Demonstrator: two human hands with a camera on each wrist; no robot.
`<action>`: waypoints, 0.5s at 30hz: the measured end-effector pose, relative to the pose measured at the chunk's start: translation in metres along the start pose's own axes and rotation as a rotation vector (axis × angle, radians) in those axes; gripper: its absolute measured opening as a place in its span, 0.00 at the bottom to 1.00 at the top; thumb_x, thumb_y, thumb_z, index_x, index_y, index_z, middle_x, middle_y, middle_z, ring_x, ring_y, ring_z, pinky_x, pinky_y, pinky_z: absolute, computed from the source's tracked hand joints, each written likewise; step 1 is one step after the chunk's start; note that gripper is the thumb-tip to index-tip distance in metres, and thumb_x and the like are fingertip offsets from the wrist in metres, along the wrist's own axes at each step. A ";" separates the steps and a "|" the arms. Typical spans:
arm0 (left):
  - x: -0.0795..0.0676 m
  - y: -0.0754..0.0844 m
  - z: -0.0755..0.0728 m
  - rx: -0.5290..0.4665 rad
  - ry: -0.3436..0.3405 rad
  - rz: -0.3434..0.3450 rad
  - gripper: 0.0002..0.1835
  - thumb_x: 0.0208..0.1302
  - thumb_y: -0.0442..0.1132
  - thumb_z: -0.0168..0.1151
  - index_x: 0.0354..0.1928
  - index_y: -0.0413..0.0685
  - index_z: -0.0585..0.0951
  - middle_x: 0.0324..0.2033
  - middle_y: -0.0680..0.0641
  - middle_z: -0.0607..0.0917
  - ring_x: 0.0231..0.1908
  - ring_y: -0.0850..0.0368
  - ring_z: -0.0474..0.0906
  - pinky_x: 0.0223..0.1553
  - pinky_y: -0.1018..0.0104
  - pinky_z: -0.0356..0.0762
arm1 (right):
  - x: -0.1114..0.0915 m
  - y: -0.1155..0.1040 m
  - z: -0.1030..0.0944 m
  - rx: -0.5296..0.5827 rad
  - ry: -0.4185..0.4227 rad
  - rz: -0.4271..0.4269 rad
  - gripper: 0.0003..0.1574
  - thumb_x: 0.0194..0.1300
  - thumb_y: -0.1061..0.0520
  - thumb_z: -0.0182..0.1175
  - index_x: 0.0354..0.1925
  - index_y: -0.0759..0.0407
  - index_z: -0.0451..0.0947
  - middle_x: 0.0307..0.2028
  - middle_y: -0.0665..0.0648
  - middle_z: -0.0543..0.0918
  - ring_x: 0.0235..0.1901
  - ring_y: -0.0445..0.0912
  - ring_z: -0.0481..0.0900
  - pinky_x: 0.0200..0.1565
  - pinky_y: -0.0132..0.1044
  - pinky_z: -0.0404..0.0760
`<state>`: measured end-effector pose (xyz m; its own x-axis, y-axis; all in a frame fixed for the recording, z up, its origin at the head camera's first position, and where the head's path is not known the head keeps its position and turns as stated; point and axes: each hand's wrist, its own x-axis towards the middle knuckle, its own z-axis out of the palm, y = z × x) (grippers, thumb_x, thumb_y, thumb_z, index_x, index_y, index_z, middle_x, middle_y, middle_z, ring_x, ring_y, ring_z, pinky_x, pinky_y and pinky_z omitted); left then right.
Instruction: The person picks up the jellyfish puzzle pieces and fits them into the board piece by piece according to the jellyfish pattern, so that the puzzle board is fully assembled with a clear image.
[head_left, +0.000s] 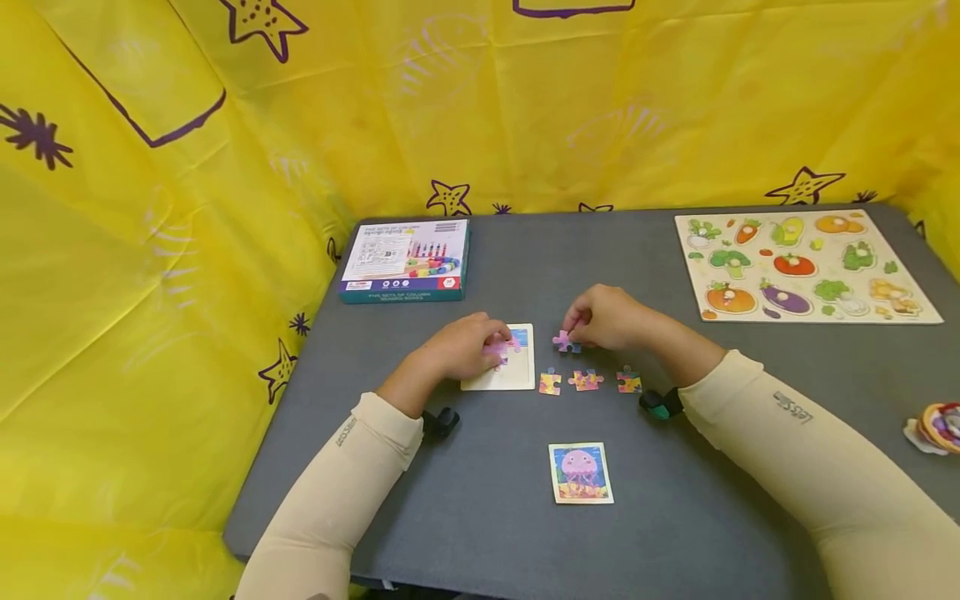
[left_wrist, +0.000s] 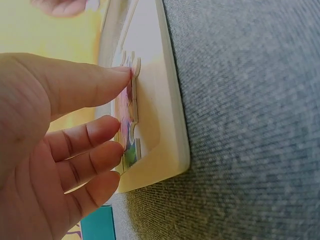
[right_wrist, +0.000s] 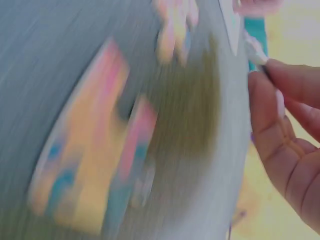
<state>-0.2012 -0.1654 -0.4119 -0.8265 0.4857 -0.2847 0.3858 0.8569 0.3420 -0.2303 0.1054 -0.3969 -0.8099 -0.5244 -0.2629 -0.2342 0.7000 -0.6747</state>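
My left hand (head_left: pixel 467 346) rests over a pale square puzzle tray (head_left: pixel 519 379), and its thumb and fingertips touch the jigsaw pieces (left_wrist: pixel 129 107) lying in it. These pieces are pink with some blue and green, partly hidden by that hand. To the right of the tray, my right hand (head_left: pixel 606 318) pinches a pink and blue puzzle piece (head_left: pixel 562 340) between thumb and fingers. In front of it lie loose yellow and pink pieces: one at left (head_left: pixel 550 383), a pair side by side (head_left: pixel 586 381), and one at right (head_left: pixel 629 382). The right wrist view is blurred.
A jellyfish picture card (head_left: pixel 581 473) lies nearer the front edge. At the back left is a flat boxed game (head_left: pixel 405 262); at the back right, a vegetable puzzle board (head_left: pixel 813 283). A round colourful object (head_left: pixel 943 427) sits at the far right. Yellow cloth (head_left: pixel 525 125) hangs behind the grey table.
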 end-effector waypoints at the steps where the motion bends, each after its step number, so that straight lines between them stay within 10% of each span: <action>1: 0.000 0.000 0.000 -0.004 0.000 0.002 0.19 0.69 0.43 0.65 0.60 0.55 0.81 0.45 0.48 0.79 0.46 0.52 0.74 0.53 0.57 0.75 | 0.006 -0.006 0.004 0.025 -0.020 0.001 0.03 0.66 0.62 0.67 0.37 0.59 0.88 0.25 0.51 0.84 0.26 0.44 0.78 0.33 0.35 0.77; 15: 0.004 -0.002 0.002 -0.028 0.039 0.007 0.17 0.72 0.46 0.63 0.57 0.49 0.81 0.47 0.46 0.81 0.47 0.51 0.75 0.55 0.56 0.74 | 0.051 -0.044 0.045 -0.060 -0.085 -0.004 0.05 0.60 0.61 0.70 0.36 0.55 0.90 0.29 0.49 0.88 0.34 0.43 0.80 0.37 0.33 0.77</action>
<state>-0.2047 -0.1642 -0.4154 -0.8394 0.4840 -0.2473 0.3804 0.8481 0.3687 -0.2373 0.0258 -0.4114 -0.7612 -0.5643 -0.3196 -0.2710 0.7245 -0.6337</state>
